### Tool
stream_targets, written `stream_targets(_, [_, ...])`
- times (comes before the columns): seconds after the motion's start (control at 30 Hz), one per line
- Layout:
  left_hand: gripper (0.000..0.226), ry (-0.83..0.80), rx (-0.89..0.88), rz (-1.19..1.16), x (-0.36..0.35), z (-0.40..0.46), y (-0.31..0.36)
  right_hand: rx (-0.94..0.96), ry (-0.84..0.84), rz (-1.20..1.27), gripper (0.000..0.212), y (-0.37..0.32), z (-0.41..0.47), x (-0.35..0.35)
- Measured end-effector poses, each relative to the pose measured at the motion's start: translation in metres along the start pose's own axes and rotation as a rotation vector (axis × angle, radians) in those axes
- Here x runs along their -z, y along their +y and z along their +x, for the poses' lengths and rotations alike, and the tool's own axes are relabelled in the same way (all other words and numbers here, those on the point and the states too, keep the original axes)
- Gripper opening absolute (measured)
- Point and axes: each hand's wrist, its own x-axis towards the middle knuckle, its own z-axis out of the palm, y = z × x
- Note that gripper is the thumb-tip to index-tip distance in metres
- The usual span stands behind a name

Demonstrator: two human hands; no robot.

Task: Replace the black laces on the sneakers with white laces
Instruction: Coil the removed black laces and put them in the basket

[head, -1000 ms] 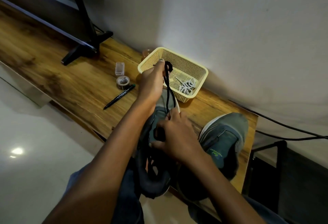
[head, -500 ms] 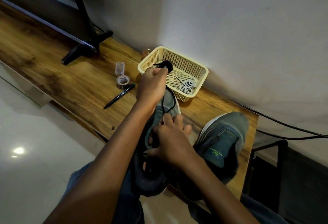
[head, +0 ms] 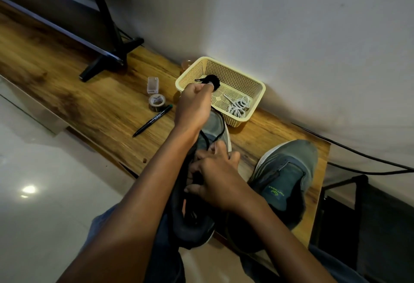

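Left hand (head: 193,107) clamped on bunched black lace (head: 211,80), right hand (head: 215,180) fingers curled round sneaker (head: 201,193); best drawn out steadily, shoe braced.

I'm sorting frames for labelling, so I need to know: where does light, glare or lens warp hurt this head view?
Head view: bright glare spot on the floor tile; the held sneaker sits in deep shadow, so the black lace blends in; the left hand looks slightly soft; wide-angle warp bows the table edge; the white laces are well lit.
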Motion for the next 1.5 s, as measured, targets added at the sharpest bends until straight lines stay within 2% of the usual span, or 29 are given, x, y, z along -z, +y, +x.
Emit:
stream_targets(0.07, [0.016, 0.0, -0.003, -0.006, 0.0, 0.0, 0.0, -0.02, -0.012, 0.151, 0.009, 0.009, 0.001, 0.002])
stream_targets(0.17, [0.017, -0.003, -0.003, -0.003, 0.0, 0.001, -0.001, -0.033, -0.002, 0.569, 0.009, 0.023, -0.001, 0.022])
stream_targets(0.27, [0.022, -0.007, 0.009, -0.001, 0.0, 0.002, -0.003, -0.111, 0.176, 0.866, 0.008, 0.036, -0.007, 0.047])
stream_targets(0.37, [0.023, -0.096, -0.02, -0.02, -0.002, -0.003, -0.002, -0.219, 0.385, 1.057, 0.016, 0.048, -0.01, 0.058])
stream_targets(0.5, [0.031, -0.362, -0.077, -0.004, -0.006, -0.015, 0.002, -0.317, 0.556, 1.135, 0.012, 0.06, -0.011, 0.063])
stream_targets(0.6, [0.028, -0.516, -0.03, -0.038, -0.014, -0.025, -0.001, -0.306, 0.623, 1.104, 0.004, 0.064, -0.012, 0.066])
stream_targets(0.67, [0.022, -0.573, 0.007, -0.088, -0.022, -0.03, -0.005, -0.278, 0.634, 1.058, 0.007, 0.065, -0.014, 0.066])
stream_targets(0.8, [0.019, -0.509, 0.116, -0.178, -0.028, -0.031, -0.009, -0.271, 0.59, 1.027, 0.009, 0.068, -0.016, 0.068])
stream_targets(0.93, [0.033, -0.395, 0.091, -0.261, -0.024, -0.027, -0.003, -0.484, 0.605, 0.983, 0.006, 0.083, -0.024, 0.075])
stream_targets(1.0, [0.037, -0.369, 0.087, -0.346, -0.021, -0.027, 0.002, -0.582, 0.577, 0.683, 0.012, 0.093, -0.026, 0.072])
stream_targets(1.07, [0.039, -0.391, 0.122, -0.438, -0.022, -0.028, 0.006, -0.601, 0.49, 0.44, 0.031, 0.094, -0.026, 0.069])
stream_targets(1.13, [0.039, -0.433, 0.143, -0.502, -0.025, -0.031, 0.008, -0.504, 0.384, 0.596, 0.041, 0.087, -0.024, 0.069])
stream_targets(1.2, [0.038, -0.474, 0.154, -0.555, -0.026, -0.031, 0.008, -0.362, 0.263, 0.873, 0.033, 0.079, -0.021, 0.064])
stream_targets(1.27, [0.037, -0.517, 0.168, -0.598, -0.025, -0.032, 0.009, -0.28, 0.165, 1.04, 0.017, 0.071, -0.02, 0.058])
stream_targets(1.33, [0.037, -0.551, 0.203, -0.626, -0.024, -0.031, 0.01, -0.226, 0.105, 1.099, 0.007, 0.066, -0.019, 0.053])
stream_targets(1.43, [0.036, -0.603, 0.244, -0.584, -0.017, -0.027, 0.012, -0.204, 0.066, 1.108, 0.019, 0.074, -0.021, 0.059])
stream_targets(1.5, [0.036, -0.685, 0.235, -0.474, -0.01, -0.026, 0.014, -0.246, 0.06, 1.192, 0.025, 0.085, -0.025, 0.069])
